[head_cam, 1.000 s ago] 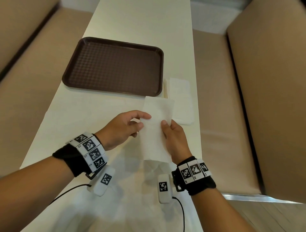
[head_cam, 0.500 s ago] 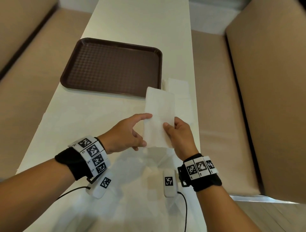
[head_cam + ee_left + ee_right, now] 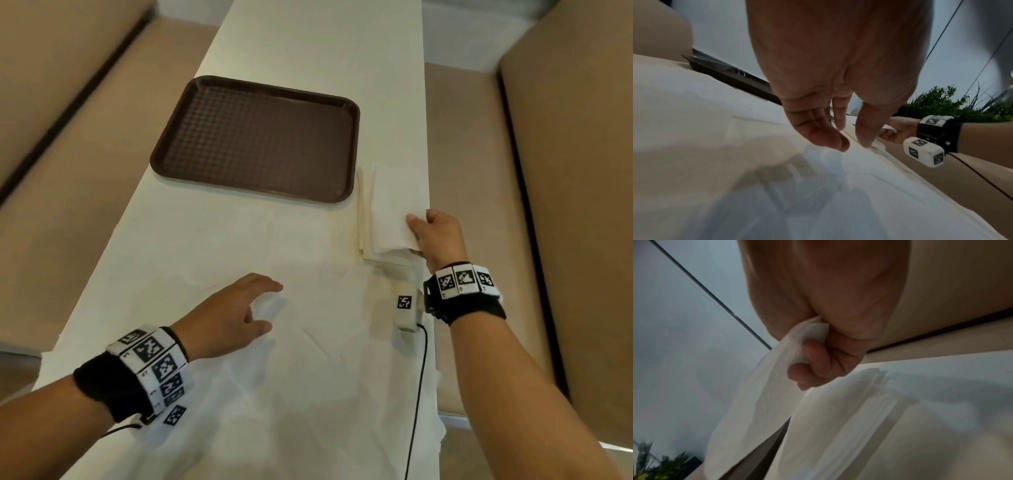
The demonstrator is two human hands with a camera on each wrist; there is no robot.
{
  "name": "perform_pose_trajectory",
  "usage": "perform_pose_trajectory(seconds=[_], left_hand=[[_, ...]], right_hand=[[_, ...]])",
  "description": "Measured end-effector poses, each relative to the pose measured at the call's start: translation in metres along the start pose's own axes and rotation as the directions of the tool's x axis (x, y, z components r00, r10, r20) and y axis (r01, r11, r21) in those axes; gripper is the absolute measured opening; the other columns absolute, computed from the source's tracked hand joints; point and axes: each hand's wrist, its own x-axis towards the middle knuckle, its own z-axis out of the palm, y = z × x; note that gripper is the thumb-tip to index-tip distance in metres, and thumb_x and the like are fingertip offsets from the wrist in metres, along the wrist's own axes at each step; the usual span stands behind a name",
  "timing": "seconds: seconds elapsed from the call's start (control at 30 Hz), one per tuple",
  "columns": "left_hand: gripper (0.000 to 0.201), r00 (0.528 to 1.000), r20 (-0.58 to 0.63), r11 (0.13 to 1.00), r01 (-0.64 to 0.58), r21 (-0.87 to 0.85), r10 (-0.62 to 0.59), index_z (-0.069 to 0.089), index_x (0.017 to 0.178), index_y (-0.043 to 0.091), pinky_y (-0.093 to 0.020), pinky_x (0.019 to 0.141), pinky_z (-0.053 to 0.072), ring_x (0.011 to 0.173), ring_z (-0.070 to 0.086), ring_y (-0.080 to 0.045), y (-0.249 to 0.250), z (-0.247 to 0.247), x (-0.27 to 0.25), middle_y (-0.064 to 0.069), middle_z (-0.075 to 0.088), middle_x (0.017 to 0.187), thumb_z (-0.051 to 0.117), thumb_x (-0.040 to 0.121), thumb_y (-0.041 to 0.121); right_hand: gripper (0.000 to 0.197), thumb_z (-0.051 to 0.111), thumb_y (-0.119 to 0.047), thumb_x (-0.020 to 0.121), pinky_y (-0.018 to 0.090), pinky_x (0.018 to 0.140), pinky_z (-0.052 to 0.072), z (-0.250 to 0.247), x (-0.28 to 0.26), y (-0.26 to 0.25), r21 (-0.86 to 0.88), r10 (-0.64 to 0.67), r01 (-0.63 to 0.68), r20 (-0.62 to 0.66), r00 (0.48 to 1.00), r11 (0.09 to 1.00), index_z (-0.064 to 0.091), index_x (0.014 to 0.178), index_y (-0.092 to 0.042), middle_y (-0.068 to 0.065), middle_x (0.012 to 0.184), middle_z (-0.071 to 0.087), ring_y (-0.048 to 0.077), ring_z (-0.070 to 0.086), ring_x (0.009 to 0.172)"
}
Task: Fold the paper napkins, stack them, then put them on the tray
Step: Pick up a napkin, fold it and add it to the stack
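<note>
A brown plastic tray (image 3: 255, 137) lies bare on the long cream table. Just right of it, near the table's right edge, sits a stack of folded white napkins (image 3: 376, 246). My right hand (image 3: 430, 233) pinches a folded napkin (image 3: 394, 205) by its near right corner, holding it over that stack; the right wrist view shows the folded napkin (image 3: 766, 394) hanging from my curled fingers (image 3: 812, 366) above the stack (image 3: 849, 418). My left hand (image 3: 236, 315) hovers with relaxed fingers (image 3: 824, 138) over unfolded napkins (image 3: 308, 359) spread on the near table, holding nothing.
Tan upholstered benches (image 3: 565, 205) flank the table on both sides. The table's right edge (image 3: 430, 192) runs right beside the stack. A cable (image 3: 419, 394) trails from my right wrist. Green plants (image 3: 941, 104) stand beyond the table.
My right hand carried the folded napkin from the table's middle to the right, over the stack. My left hand let go of it and moved down to the spread napkins.
</note>
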Motion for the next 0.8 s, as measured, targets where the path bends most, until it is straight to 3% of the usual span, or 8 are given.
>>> perform_pose_trajectory(seconds=[0.2,0.27,0.37,0.47,0.53,0.6,0.7,0.8], left_hand=[[0.041,1.000,-0.021,0.997,0.018,0.079,-0.017,0.051,0.134,0.045,-0.011,0.069,0.040,0.078,0.060,-0.001,-0.014,0.016,-0.010,0.032,0.041,0.129,0.064,0.096,0.034],[0.039,1.000,-0.022,0.996,0.015,0.094,-0.013,0.052,0.132,0.043,-0.011,0.069,0.038,0.077,0.058,0.002,-0.015,0.021,-0.011,0.031,0.042,0.128,0.062,0.096,0.034],[0.033,0.999,-0.038,0.993,-0.008,0.115,0.013,0.055,0.129,0.040,-0.012,0.072,0.039,0.080,0.055,0.005,-0.013,0.027,-0.011,0.029,0.044,0.125,0.061,0.097,0.032],[0.030,0.995,-0.047,0.989,-0.083,0.124,0.089,0.059,0.125,0.033,-0.021,0.087,0.046,0.099,0.055,-0.002,-0.006,0.031,-0.008,0.024,0.048,0.124,0.061,0.096,0.029],[0.030,0.986,-0.020,0.971,-0.157,0.182,0.163,0.061,0.126,0.027,-0.024,0.094,0.044,0.111,0.052,-0.008,0.001,0.036,-0.006,0.017,0.052,0.127,0.062,0.095,0.028],[0.032,0.978,0.023,0.947,-0.209,0.244,0.209,0.061,0.127,0.026,-0.026,0.095,0.041,0.113,0.050,-0.011,0.009,0.043,-0.004,0.013,0.053,0.129,0.060,0.096,0.032],[0.039,0.971,0.076,0.930,-0.240,0.277,0.228,0.057,0.132,0.029,-0.028,0.099,0.039,0.117,0.046,-0.009,0.025,0.056,-0.004,0.015,0.049,0.133,0.057,0.096,0.045],[0.059,0.961,0.150,0.898,-0.271,0.348,0.232,0.044,0.143,0.030,-0.032,0.107,0.034,0.127,0.038,-0.012,0.040,0.073,-0.003,0.013,0.038,0.145,0.056,0.092,0.058]], right_hand=[[0.038,0.067,-0.026,0.092,0.047,0.076,0.064,0.006,0.005,-0.009,-0.030,0.030,-0.031,-0.056,0.998,0.999,0.067,0.119,0.000,0.016,0.114,0.070,0.033,0.069,0.103],[0.044,0.067,-0.028,0.087,0.058,0.073,0.062,0.007,0.009,-0.007,-0.090,-0.004,-0.004,-0.084,0.996,0.996,0.064,0.109,0.010,0.032,0.110,0.065,0.047,0.066,0.100],[0.051,0.065,-0.031,0.081,0.068,0.075,0.056,0.008,0.018,0.000,-0.149,-0.011,-0.004,-0.099,0.995,0.989,0.057,0.097,0.017,0.037,0.109,0.062,0.053,0.062,0.102],[0.038,0.065,-0.034,0.078,0.064,0.076,0.058,0.011,0.022,0.001,-0.208,-0.006,-0.017,-0.109,0.994,0.978,0.053,0.075,0.002,0.034,0.093,0.063,0.052,0.065,0.097],[0.030,0.068,-0.031,0.085,0.047,0.082,0.059,0.012,0.017,-0.005,-0.257,-0.008,-0.018,-0.099,0.995,0.966,0.048,0.070,-0.013,0.018,0.089,0.059,0.041,0.066,0.091],[0.020,0.069,-0.030,0.091,0.033,0.081,0.046,0.013,0.012,-0.011,-0.331,-0.019,-0.014,-0.096,0.995,0.943,0.055,0.085,-0.016,0.010,0.101,0.055,0.026,0.056,0.095],[0.064,0.075,-0.035,0.088,0.034,0.082,0.046,0.015,0.010,-0.012,-0.396,0.008,-0.048,-0.103,0.995,0.917,0.047,0.135,-0.001,0.013,0.128,0.059,0.030,0.059,0.110],[0.090,0.080,-0.043,0.082,0.040,0.084,0.050,0.018,0.003,-0.015,-0.427,0.048,-0.098,-0.127,0.991,0.899,0.031,0.145,-0.003,0.016,0.138,0.053,0.036,0.059,0.117]])
